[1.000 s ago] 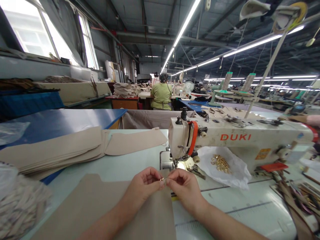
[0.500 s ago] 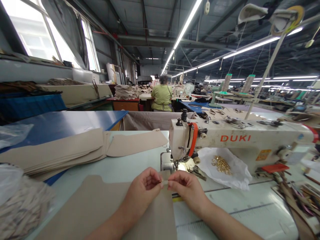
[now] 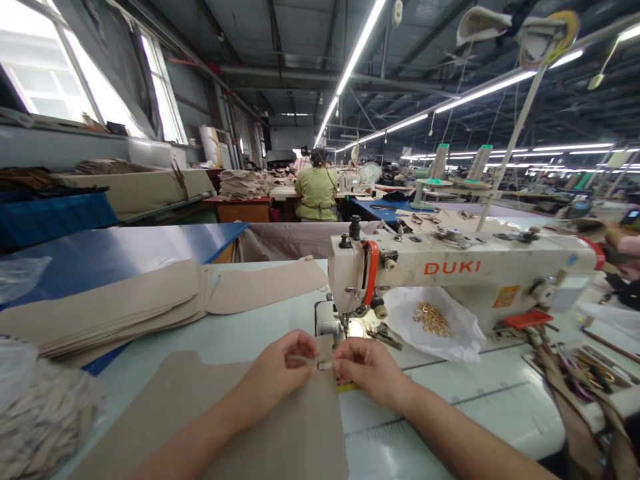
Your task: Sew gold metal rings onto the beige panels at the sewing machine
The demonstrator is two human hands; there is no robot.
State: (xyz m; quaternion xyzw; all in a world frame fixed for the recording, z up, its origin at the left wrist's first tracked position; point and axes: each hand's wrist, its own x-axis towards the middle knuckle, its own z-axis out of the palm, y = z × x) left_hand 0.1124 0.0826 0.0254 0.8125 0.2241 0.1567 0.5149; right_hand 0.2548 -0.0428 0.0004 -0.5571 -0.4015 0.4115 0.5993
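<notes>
My right hand (image 3: 367, 367) pinches a short beige fabric tab (image 3: 327, 365) between thumb and fingers. A small metal ring (image 3: 320, 365) sits at the tab's left end. Just left of it, my left hand (image 3: 285, 363) has its thumb and curled fingers apart, with nothing seen between them. Under both hands lies a large beige fabric panel (image 3: 240, 413), its narrow upper corner close to the needle area of the white sewing machine (image 3: 400, 267). Whether the tab touches the panel is hard to tell.
Behind the machine's needle, a white cloth (image 3: 460, 337) holds many gold-coloured rings (image 3: 431, 320). Stacked beige panels (image 3: 110, 300) lie at left, above a bag of fabric strips (image 3: 50, 413). A tool tray (image 3: 600, 373) stands at right. A person in green (image 3: 317, 192) sits ahead.
My left fingers have let go of the ring end and parted, so the ring now shows. My right hand keeps the tab. The view has shifted slightly to the right.
</notes>
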